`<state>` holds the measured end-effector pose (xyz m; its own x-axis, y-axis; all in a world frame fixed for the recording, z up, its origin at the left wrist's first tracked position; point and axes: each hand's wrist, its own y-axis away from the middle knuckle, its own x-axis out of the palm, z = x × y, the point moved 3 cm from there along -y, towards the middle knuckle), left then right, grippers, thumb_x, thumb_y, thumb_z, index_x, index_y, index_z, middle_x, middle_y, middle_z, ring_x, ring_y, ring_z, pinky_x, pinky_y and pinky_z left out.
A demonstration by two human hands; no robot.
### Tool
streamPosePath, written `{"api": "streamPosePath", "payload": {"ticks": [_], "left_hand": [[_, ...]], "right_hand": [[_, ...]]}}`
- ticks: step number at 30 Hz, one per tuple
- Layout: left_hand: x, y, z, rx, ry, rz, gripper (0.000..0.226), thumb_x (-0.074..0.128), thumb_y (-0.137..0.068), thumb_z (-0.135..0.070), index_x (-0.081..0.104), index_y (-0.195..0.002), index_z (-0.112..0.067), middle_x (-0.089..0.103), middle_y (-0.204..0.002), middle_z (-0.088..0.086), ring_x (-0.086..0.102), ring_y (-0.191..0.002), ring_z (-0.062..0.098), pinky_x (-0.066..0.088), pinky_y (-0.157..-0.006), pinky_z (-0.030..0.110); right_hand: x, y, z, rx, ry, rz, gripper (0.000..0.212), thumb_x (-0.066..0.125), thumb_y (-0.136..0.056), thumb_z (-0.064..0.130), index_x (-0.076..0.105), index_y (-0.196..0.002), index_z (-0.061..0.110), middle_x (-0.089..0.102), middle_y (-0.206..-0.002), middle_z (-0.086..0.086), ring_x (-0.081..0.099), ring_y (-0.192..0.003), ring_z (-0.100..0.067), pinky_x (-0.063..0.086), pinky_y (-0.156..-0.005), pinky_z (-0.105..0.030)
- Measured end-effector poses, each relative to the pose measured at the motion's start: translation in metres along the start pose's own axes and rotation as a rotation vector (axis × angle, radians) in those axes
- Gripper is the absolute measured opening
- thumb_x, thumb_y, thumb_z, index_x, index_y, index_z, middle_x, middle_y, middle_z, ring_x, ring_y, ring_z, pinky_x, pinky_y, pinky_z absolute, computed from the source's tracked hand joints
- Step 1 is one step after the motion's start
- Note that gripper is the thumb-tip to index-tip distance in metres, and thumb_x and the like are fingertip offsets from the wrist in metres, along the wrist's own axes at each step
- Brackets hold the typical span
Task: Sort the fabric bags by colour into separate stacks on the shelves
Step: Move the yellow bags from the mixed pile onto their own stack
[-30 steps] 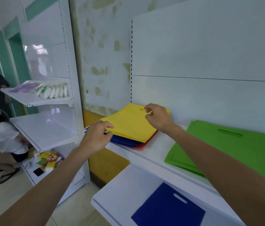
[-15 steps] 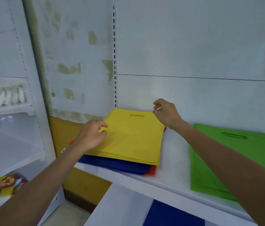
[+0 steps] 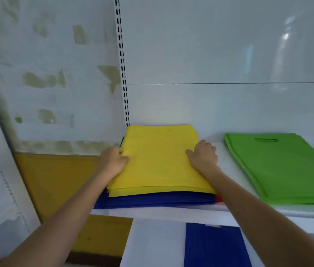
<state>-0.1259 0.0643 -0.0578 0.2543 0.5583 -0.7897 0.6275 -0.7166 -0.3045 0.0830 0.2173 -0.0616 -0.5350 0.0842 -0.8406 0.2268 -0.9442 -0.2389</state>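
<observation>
A white shelf (image 3: 171, 212) holds a green bag stack (image 3: 281, 170) on the right, apart from a yellow bag stack (image 3: 160, 160) lying on blue bags (image 3: 152, 201). The left hand (image 3: 111, 160) and right hand (image 3: 203, 157) grasp the yellow stack's side edges, thumbs on top.

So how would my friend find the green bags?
Look at the upper white shelf. The green bags lie on its right side, apart from the yellow-topped pile. Unlike that mixed pile, they are all one colour, with a handle slot on top.
</observation>
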Motion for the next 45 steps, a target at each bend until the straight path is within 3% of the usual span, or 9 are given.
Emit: {"api": "streamPosePath", "payload": {"ticks": [7, 14, 23, 26, 29, 32, 34, 38, 45], "left_hand": [[0.001, 0.005, 0.004, 0.079, 0.15, -0.258, 0.03, 0.064, -0.084, -0.012, 0.055, -0.112, -0.005, 0.061, -0.102, 0.008, 0.058, -0.095, 0.023, 0.044, -0.077, 0.029], [-0.001, 0.008, 0.004, 0.161, 0.147, -0.325, 0.019, 0.06, -0.087, -0.009, 0.059, -0.106, -0.005, 0.061, -0.097, 0.009, 0.058, -0.089, 0.023, 0.045, -0.074, 0.032], [0.001, 0.01, 0.002, 0.216, 0.132, -0.287, 0.021, 0.054, -0.09, -0.004, 0.066, -0.108, -0.008, 0.066, -0.106, 0.012, 0.061, -0.095, 0.025, 0.047, -0.082, 0.034], [-0.002, 0.009, -0.002, 0.256, 0.06, -0.261, 0.027, 0.048, -0.093, -0.002, 0.065, -0.113, -0.006, 0.064, -0.111, 0.016, 0.059, -0.101, 0.029, 0.044, -0.088, 0.034], [-0.008, 0.009, -0.008, 0.307, -0.069, -0.205, 0.034, 0.041, -0.095, -0.001, 0.056, -0.125, -0.006, 0.058, -0.12, 0.017, 0.051, -0.112, 0.03, 0.038, -0.095, 0.035], [-0.022, 0.011, -0.015, 0.362, -0.144, -0.188, 0.037, 0.042, -0.095, -0.004, 0.051, -0.131, -0.007, 0.054, -0.124, 0.015, 0.046, -0.115, 0.03, 0.037, -0.096, 0.037], [-0.03, 0.015, -0.029, 0.393, -0.154, -0.18, 0.04, 0.045, -0.094, -0.011, 0.047, -0.134, -0.007, 0.052, -0.127, 0.014, 0.044, -0.117, 0.03, 0.036, -0.099, 0.039], [-0.023, 0.032, -0.083, 0.503, -0.136, -0.135, 0.046, 0.047, -0.094, -0.018, 0.04, -0.138, -0.007, 0.045, -0.137, 0.011, 0.04, -0.123, 0.031, 0.031, -0.104, 0.04], [0.055, 0.096, -0.246, 0.719, -0.002, 0.021, 0.057, 0.037, -0.087, -0.034, 0.043, -0.137, -0.006, 0.046, -0.136, 0.012, 0.041, -0.121, 0.032, 0.03, -0.102, 0.036]], "right_hand": [[0.0, 0.007, -0.006, 0.08, -0.033, -0.138, 0.041, 0.047, -0.095, 0.029, 0.041, -0.122, -0.001, 0.047, -0.128, -0.019, 0.042, -0.12, -0.033, 0.039, -0.092, -0.039], [0.002, 0.005, -0.009, 0.114, -0.113, -0.159, 0.031, 0.05, -0.094, 0.022, 0.047, -0.116, 0.0, 0.05, -0.122, -0.019, 0.048, -0.113, -0.033, 0.041, -0.087, -0.037], [-0.005, 0.011, -0.003, -0.022, -0.022, -0.33, 0.013, 0.04, -0.095, 0.006, 0.049, -0.104, 0.002, 0.057, -0.108, -0.016, 0.05, -0.102, -0.032, 0.033, -0.074, -0.035], [-0.011, 0.015, 0.004, -0.11, -0.123, -0.391, 0.012, 0.037, -0.095, 0.002, 0.047, -0.101, 0.002, 0.057, -0.103, -0.017, 0.051, -0.093, -0.033, 0.032, -0.069, -0.035], [-0.019, 0.024, 0.012, -0.239, -0.26, -0.379, 0.027, 0.034, -0.09, -0.006, 0.043, -0.114, 0.003, 0.058, -0.11, -0.02, 0.055, -0.09, -0.039, 0.034, -0.064, -0.036], [-0.039, 0.032, 0.015, -0.36, -0.301, -0.382, 0.056, 0.034, -0.084, -0.01, 0.036, -0.136, 0.012, 0.052, -0.13, -0.017, 0.056, -0.097, -0.037, 0.043, -0.07, -0.039], [-0.059, 0.034, 0.01, -0.41, -0.25, -0.393, 0.06, 0.036, -0.084, -0.009, 0.036, -0.14, 0.014, 0.049, -0.133, -0.014, 0.055, -0.103, -0.034, 0.046, -0.076, -0.04], [-0.111, 0.032, -0.038, -0.377, -0.105, -0.423, 0.049, 0.038, -0.089, -0.002, 0.041, -0.137, 0.004, 0.045, -0.138, -0.014, 0.05, -0.118, -0.033, 0.042, -0.095, -0.042], [-0.228, 0.068, -0.222, -0.094, 0.078, -0.468, 0.043, 0.046, -0.092, 0.008, 0.045, -0.135, 0.003, 0.048, -0.135, -0.017, 0.048, -0.121, -0.033, 0.037, -0.097, -0.037]]}}
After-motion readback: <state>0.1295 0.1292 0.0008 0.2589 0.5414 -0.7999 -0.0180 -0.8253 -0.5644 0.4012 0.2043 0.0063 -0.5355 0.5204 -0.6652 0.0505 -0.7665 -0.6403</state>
